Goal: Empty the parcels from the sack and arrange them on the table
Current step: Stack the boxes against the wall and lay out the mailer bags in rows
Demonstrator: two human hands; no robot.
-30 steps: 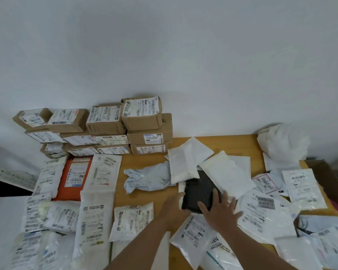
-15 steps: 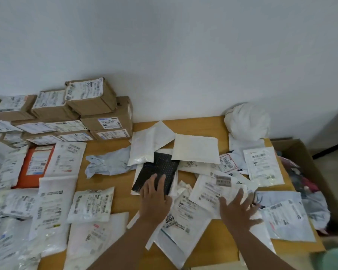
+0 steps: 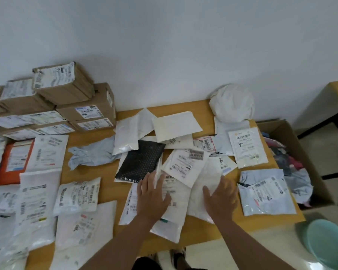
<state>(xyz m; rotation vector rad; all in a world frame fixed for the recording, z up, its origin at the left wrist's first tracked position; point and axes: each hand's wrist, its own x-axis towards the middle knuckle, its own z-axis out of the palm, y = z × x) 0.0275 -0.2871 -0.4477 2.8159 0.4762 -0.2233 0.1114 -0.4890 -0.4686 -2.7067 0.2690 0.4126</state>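
Parcels (image 3: 184, 166) are lying in a loose heap on the table (image 3: 82, 178) right of the black mailer (image 3: 141, 161), with the left hand (image 3: 153, 195) resting flat, fingers straight, on a labelled one just below it and the right hand (image 3: 221, 197) pressing flat on a white one further right.

**Parcels laid out on the wooden table**

White labelled mailers (image 3: 180, 189) overlap flat at the centre of the table (image 3: 105, 184). A black dotted mailer (image 3: 141, 161) lies at 11 o'clock from them, and stacked cardboard boxes (image 3: 66, 106) at 10 o'clock. A crumpled white sack (image 3: 232, 103) sits at 1 o'clock by the wall.
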